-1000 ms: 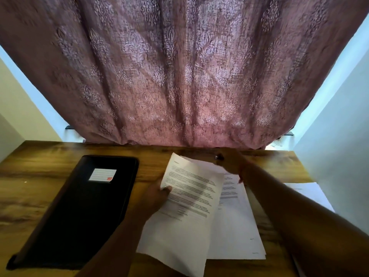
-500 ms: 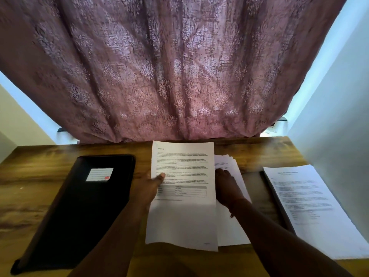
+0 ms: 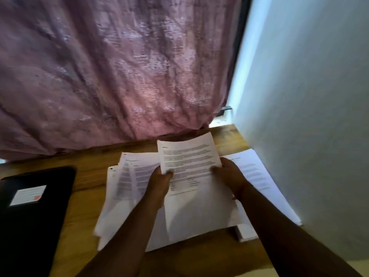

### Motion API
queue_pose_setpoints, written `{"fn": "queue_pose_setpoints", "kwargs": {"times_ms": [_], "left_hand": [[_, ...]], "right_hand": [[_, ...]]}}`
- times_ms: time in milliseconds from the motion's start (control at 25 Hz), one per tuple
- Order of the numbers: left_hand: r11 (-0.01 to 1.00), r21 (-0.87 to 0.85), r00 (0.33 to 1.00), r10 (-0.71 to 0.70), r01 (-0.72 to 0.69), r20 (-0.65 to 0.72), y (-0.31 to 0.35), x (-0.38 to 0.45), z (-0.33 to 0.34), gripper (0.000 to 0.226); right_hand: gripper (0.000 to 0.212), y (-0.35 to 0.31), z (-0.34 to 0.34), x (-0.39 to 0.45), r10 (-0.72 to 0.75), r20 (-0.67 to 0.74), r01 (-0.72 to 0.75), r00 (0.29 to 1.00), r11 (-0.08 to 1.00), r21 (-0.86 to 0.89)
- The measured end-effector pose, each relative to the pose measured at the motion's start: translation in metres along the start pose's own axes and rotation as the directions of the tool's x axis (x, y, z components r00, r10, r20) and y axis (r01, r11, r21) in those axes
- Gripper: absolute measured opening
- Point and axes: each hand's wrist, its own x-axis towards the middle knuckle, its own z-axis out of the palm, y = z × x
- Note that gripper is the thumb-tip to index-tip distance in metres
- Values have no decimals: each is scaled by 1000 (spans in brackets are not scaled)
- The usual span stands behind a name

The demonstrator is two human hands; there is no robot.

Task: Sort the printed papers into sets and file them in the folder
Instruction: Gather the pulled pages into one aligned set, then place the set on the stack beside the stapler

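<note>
I hold one printed sheet (image 3: 191, 176) above the wooden table (image 3: 83, 196) with both hands. My left hand (image 3: 159, 184) pinches its left edge, thumb on the printed face. My right hand (image 3: 227, 174) grips its right edge. Under the sheet, to the left, lies a fanned pile of printed papers (image 3: 127, 182). A neater stack of papers (image 3: 257, 174) lies to the right against the wall, partly hidden by my right arm. The black folder (image 3: 34, 212) with a white label lies shut at the left of the table.
A purple patterned curtain (image 3: 111, 72) hangs right behind the table's back edge. A pale wall (image 3: 311, 108) bounds the table on the right. Bare wood shows between the folder and the fanned pile.
The view has swung right. My right hand left the fanned pile and took the sheet's right edge. The sheet has moved right, over toward the right stack.
</note>
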Motion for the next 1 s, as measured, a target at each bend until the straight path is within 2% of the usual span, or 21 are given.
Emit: {"fn": "queue_pose_setpoints", "kwargs": {"times_ms": [120,280,440,520,640,720,880,1000], "left_hand": [[997,48,987,-69,62,148,-1,-4,68,19],[959,282,969,-56,-14,241,-4,-10,135,26],[919,393,964,-92,-14,250,-9,-4,156,19],[899,437,966,-94,-22,242,-8,-5,158,20],[875,481,970,-68,-54,233,-11,-4,156,27],[869,489,971,-56,-67,231,-11,-4,153,30],[806,585,983,-16,-94,181,-13,3,138,27],[665,732,989,113,-148,97,-19,6,110,32]], "right_hand": [[15,22,-66,6,-24,-214,-49,977,942,-333],[25,55,-122,13,48,-321,-203,946,859,-470],[27,67,-123,13,-11,-323,-214,946,728,-651],[39,69,-117,12,-71,-303,-181,950,667,-723],[65,82,-108,16,-205,-291,-152,934,509,-847],[73,90,-102,19,-251,-293,-163,922,435,-886],[68,87,-80,22,-372,-219,-62,902,390,-919],[54,73,-52,21,-458,-140,75,878,419,-905]]}}
